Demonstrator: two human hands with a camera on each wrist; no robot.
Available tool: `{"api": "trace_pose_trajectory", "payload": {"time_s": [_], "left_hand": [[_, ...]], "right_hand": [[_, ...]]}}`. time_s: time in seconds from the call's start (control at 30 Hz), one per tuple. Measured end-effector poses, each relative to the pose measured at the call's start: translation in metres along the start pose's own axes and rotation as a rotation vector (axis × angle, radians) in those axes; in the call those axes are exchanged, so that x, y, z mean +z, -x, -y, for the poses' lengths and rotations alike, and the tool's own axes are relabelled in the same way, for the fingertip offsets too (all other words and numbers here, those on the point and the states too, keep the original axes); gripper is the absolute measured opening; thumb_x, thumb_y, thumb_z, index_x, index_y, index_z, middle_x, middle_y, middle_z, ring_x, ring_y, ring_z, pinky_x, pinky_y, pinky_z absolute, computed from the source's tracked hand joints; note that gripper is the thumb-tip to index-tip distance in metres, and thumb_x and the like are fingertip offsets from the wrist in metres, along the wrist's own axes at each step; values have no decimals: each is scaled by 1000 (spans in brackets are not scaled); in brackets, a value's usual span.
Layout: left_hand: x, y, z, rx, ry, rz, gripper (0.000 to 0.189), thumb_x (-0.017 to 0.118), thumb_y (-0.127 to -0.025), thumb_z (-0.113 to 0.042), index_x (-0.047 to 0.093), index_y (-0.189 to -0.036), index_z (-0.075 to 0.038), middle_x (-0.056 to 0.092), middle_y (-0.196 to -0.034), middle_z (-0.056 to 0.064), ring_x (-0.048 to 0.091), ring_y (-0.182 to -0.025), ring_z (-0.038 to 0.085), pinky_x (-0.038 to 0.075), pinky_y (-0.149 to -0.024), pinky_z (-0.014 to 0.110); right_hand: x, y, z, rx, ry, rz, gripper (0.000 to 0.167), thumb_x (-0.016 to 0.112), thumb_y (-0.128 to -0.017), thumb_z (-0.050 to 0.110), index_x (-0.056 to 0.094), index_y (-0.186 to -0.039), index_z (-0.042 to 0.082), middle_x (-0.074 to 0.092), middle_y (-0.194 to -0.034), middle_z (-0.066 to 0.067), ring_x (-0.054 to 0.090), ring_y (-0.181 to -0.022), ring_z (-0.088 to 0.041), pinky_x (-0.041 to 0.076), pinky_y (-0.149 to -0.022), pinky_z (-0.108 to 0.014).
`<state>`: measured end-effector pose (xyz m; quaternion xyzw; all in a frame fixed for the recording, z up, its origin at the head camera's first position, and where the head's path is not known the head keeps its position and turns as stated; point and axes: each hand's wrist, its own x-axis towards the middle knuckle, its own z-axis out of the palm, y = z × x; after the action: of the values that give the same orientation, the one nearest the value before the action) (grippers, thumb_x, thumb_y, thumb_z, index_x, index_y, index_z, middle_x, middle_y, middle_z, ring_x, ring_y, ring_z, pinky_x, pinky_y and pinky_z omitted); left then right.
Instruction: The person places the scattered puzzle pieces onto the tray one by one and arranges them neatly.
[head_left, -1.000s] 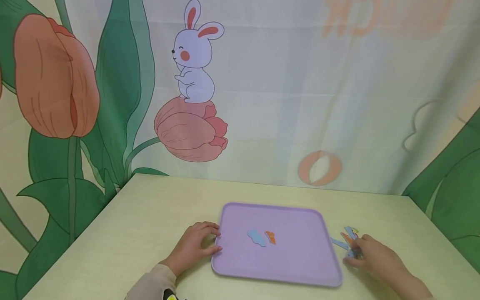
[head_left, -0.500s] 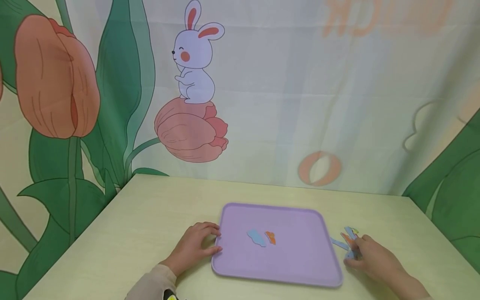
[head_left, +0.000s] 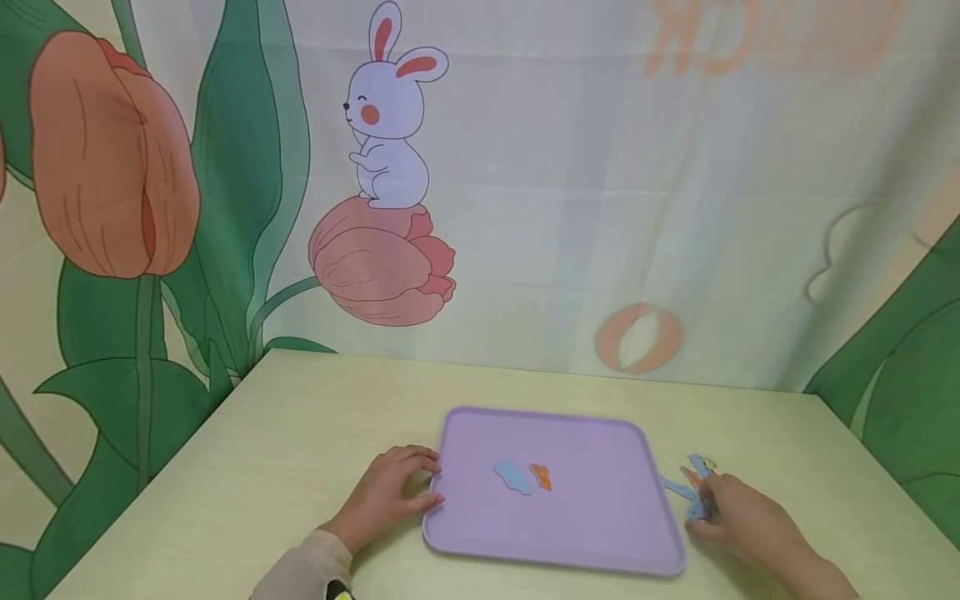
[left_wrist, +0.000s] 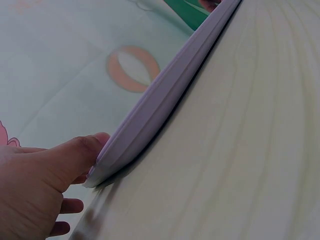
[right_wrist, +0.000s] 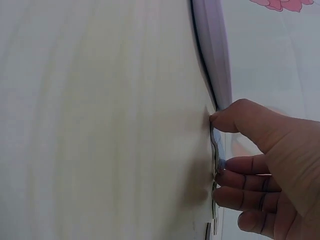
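Note:
In the head view a lilac tray (head_left: 585, 525) lies on the table. My left hand (head_left: 386, 492) rests at its left edge, thumb and fingertips touching the rim, spread apart. The left wrist view shows my left thumb (left_wrist: 82, 150) against the tray's side. On the tray lie a light-blue flat cutout piece (head_left: 512, 477) and a smaller orange piece (head_left: 541, 476), slightly apart. Right of the tray, my right hand (head_left: 750, 517) holds a blue piece (head_left: 697, 507) between thumb and fingers, low over a loose group of blue and orange pieces (head_left: 701, 467). The hand partly hides them.
The pale wooden table (head_left: 337, 400) extends around the tray. One thin blue piece (head_left: 677, 487) lies by the tray's right rim. Behind the table hangs a printed cloth (head_left: 525, 167) with a rabbit and tulips.
My right fingers shift very slightly on the blue piece, which shows a little more between them. The left hand, the tray and the pieces on it stay put.

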<state>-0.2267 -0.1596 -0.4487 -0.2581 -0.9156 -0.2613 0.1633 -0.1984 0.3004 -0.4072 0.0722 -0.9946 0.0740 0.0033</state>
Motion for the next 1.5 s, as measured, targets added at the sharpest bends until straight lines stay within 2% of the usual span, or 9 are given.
{"api": "trace_pose_trajectory", "payload": {"time_s": [0.3, 0.57, 0.77, 0.87, 1.07, 1.33, 1.5], "left_hand": [[0, 0, 0, 2, 5, 4, 31, 79, -76, -32, 70, -100, -14, 67, -117, -1, 59, -109, 20, 46, -96, 44], [-1, 0, -1, 1, 9, 2, 31, 79, -76, -32, 69, -99, -15, 67, -117, -2, 59, -109, 20, 46, -95, 44], [-1, 0, -1, 15, 3, -9, 30, 79, -77, -32, 70, -99, -15, 67, -116, -2, 59, -108, 20, 46, -93, 44], [0, 0, -1, 27, -1, -12, 30, 78, -77, -34, 70, -99, -15, 67, -115, -2, 59, -107, 20, 46, -93, 44], [0, 0, 0, 25, -5, -8, 30, 79, -77, -33, 70, -99, -15, 67, -115, -2, 60, -108, 20, 47, -94, 44], [0, -1, 1, -3, -5, 2, 30, 79, -77, -33, 70, -99, -15, 67, -117, -2, 59, -110, 19, 46, -95, 43], [1, -1, -1, 3, -5, -13, 29, 79, -76, -32, 70, -98, -15, 67, -116, -2, 59, -108, 20, 46, -94, 43]], "right_hand": [[-1, 2, 0, 1, 2, -14, 40, 78, -73, 37, 57, -89, 7, 53, -79, 1, 45, -69, -12, 41, -57, -28], [-3, 2, -5, -14, -22, -54, 41, 79, -72, 36, 62, -93, 6, 63, -85, 0, 55, -75, -11, 50, -62, -34], [-6, 4, -5, -61, -40, -106, 35, 78, -72, 34, 59, -87, 8, 57, -79, 3, 48, -69, -9, 42, -57, -28], [-9, 3, -1, -64, -53, -118, 33, 78, -72, 33, 55, -83, 12, 53, -75, 4, 42, -64, -9, 37, -54, -26], [-19, -4, 8, -63, -79, -95, 32, 78, -73, 32, 59, -88, 10, 56, -78, 3, 44, -66, -9, 38, -54, -25], [-28, -16, 26, -150, -46, -149, 33, 77, -73, 33, 60, -90, 10, 56, -79, 4, 46, -66, -6, 39, -55, -23], [-33, -25, 38, -187, -40, -142, 35, 78, -72, 34, 61, -89, 9, 60, -83, 3, 51, -71, -8, 45, -60, -27]]}}
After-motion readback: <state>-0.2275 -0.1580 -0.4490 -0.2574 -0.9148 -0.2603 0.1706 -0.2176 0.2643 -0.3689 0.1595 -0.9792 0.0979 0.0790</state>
